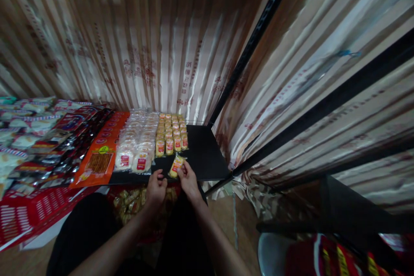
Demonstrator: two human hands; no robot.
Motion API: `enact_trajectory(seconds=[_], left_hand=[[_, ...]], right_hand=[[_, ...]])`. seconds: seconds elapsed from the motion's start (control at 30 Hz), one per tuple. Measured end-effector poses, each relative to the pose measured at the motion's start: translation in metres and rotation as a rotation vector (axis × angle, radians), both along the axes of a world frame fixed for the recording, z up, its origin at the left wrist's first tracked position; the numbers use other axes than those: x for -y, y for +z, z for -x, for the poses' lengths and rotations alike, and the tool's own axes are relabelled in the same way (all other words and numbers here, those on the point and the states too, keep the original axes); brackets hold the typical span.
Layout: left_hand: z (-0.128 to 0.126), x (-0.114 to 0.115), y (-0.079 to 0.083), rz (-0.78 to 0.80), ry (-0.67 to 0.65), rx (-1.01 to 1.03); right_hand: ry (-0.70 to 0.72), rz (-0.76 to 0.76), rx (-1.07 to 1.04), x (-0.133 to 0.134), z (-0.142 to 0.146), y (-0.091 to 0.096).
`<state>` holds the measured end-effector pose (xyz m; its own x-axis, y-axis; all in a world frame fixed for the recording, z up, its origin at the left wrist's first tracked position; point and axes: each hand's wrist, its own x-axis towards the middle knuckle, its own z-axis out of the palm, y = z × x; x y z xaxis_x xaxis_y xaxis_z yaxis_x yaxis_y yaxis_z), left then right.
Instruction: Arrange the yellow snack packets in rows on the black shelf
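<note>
Between the fingers of my right hand (pixel 189 179) is a small yellow snack packet (pixel 177 166) with a red and white label, held over the front of the black shelf (pixel 207 153). My left hand (pixel 157 186) is just left of the packet at the shelf's front edge, its fingers curled and apart, nothing visible in them. Behind the packet, similar yellow packets (pixel 169 145) stand in rows. Left of those rows lie round white snacks in clear wrappers (pixel 132 155), in two columns. Below my hands more yellow packets (pixel 129 202) lie in a red container.
An orange snack bag (pixel 100 159), dark glossy packs (pixel 69 138) and white packs (pixel 29 125) line the shelf leftward. A red basket (pixel 22 215) is low at left. A black metal post (pixel 247 54) rises at the right corner. Printed curtain-like sheeting (pixel 136 43) hangs behind.
</note>
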<state>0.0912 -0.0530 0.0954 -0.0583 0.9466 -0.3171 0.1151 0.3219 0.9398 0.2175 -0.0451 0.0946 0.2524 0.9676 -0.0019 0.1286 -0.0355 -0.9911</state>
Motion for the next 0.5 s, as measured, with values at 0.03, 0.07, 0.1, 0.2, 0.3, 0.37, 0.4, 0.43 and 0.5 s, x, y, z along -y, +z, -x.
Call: enact_trajectory(seconds=[0.03,0.07,0.1,0.2,0.3,0.37,0.4,0.43,0.5], left_hand=[[0.004,-0.002,-0.001,-0.091,0.020,-0.084],[0.007,-0.004,-0.002,-0.173,0.027,-0.155],[0.009,-0.006,-0.002,-0.236,0.020,-0.206],[0.012,-0.012,-0.002,-0.323,-0.027,-0.224],[0.011,-0.019,-0.004,-0.371,-0.009,-0.197],[0.010,-0.023,-0.007,-0.400,0.001,-0.196],[0.010,-0.025,-0.009,-0.414,0.003,-0.202],[0.011,-0.026,-0.011,-0.424,0.000,-0.212],[0.011,-0.028,-0.014,-0.431,-0.014,-0.233]], right_hand=[[0.006,-0.002,0.072,-0.007,0.002,-0.001],[0.013,-0.002,0.143,-0.014,0.004,-0.002],[0.021,-0.003,0.208,-0.020,0.008,-0.002],[0.044,-0.011,0.373,-0.038,0.022,0.004],[0.073,-0.030,0.478,-0.052,0.035,0.012],[0.084,-0.037,0.514,-0.060,0.041,0.015],[0.086,-0.039,0.527,-0.063,0.043,0.015],[0.083,-0.040,0.537,-0.065,0.045,0.014],[0.074,-0.040,0.540,-0.069,0.047,0.011]])
